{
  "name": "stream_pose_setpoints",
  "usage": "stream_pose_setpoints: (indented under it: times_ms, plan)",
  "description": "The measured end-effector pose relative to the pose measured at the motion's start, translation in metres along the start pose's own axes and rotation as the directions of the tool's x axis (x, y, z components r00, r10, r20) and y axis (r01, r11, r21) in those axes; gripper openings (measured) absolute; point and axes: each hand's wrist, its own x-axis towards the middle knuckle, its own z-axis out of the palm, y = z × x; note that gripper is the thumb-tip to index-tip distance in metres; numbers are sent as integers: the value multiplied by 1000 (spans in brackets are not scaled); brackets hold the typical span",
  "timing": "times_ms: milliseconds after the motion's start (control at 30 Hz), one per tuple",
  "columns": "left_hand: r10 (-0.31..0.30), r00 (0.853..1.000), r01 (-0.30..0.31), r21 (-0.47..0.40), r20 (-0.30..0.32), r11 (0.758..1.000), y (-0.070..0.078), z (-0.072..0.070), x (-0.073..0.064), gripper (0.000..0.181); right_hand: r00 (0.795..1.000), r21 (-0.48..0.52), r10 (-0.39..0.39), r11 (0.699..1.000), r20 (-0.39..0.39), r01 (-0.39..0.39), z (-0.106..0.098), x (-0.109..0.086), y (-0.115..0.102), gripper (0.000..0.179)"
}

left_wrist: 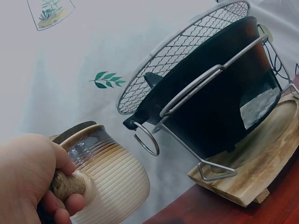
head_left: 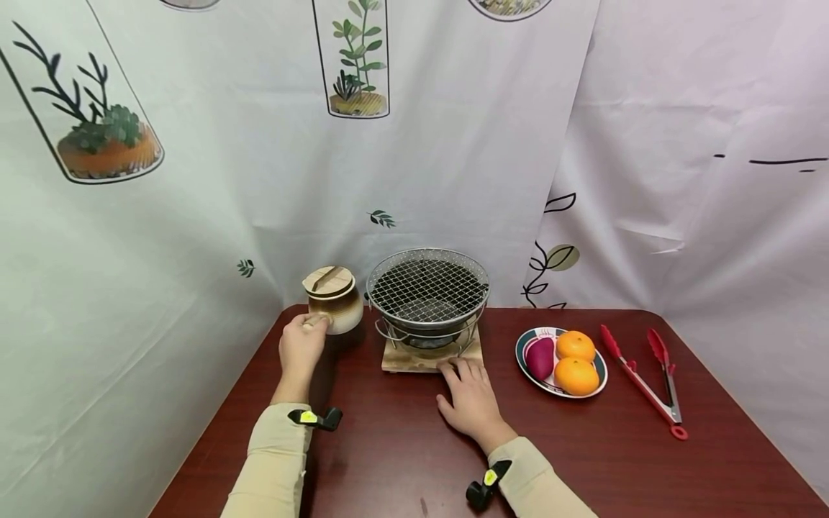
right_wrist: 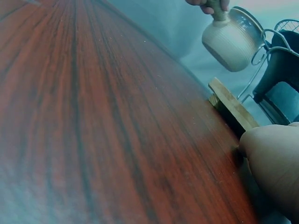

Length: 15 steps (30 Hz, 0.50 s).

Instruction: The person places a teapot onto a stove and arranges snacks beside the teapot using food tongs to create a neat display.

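My left hand (head_left: 303,349) grips the side handle (left_wrist: 70,184) of a cream-and-brown ribbed ceramic teapot (left_wrist: 114,175). A wooden lid (head_left: 329,281) covers the pot, which appears raised off the table at the back left. To its right, a black tabletop stove (left_wrist: 210,98) in a wire frame carries a round mesh grill (head_left: 430,288) and stands on a wooden board (head_left: 414,360). At the board's front edge, the fingers of my right hand (head_left: 471,398) touch the wood; they look relaxed. Their tips are partly hidden in the right wrist view.
On the right, a plate (head_left: 547,388) bears a purple sweet potato (head_left: 540,358) and two oranges (head_left: 576,376). Red-tipped tongs (head_left: 648,388) lie spread beyond it. The dark red table (head_left: 388,446) meets a printed white cloth (head_left: 453,165) at its back and sides.
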Motion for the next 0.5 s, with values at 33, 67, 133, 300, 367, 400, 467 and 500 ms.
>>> stream_pose_setpoints:
  times_ms: [33, 67, 133, 300, 367, 400, 467, 500]
  plan:
    - [3, 1000, -3, 1, 1, 1000, 1, 0, 0, 43, 1000, 1, 0, 1000, 0, 0, 0, 0, 0, 57]
    - [7, 1000, -7, 1, 2, 1000, 1, 0, 1, 43, 1000, 0, -1, 1000, -1, 1, 0, 0, 0, 57]
    - [12, 1000, -12, 1, 1, 1000, 3, 0, 1, 42, 1000, 2, -4, 1000, -3, 4, 0, 0, 0, 57]
    - [24, 1000, -24, -3, -1, 1000, 7, -2, 3, 42, 1000, 6, -4, 1000, -2, 4, 1, 0, 0, 56]
    - [27, 1000, -27, -3, 0, 1000, 10, -3, 3, 42, 1000, 5, -1, 1000, 1, 1, 1, 0, 1, 56]
    - [26, 1000, -26, -3, 1, 1000, 11, -3, 3, 42, 1000, 5, 1, 1000, 1, -1, 1, 0, 1, 56]
    - [22, 1000, -22, -6, 1, 1000, 13, -4, 4, 42, 1000, 5, 2, 1000, 1, -2, 1, -1, 1, 56]
    - [19, 1000, -19, -9, 1, 1000, 14, -5, 4, 42, 1000, 4, 2, 1000, 1, -2, 1, -1, 1, 56]
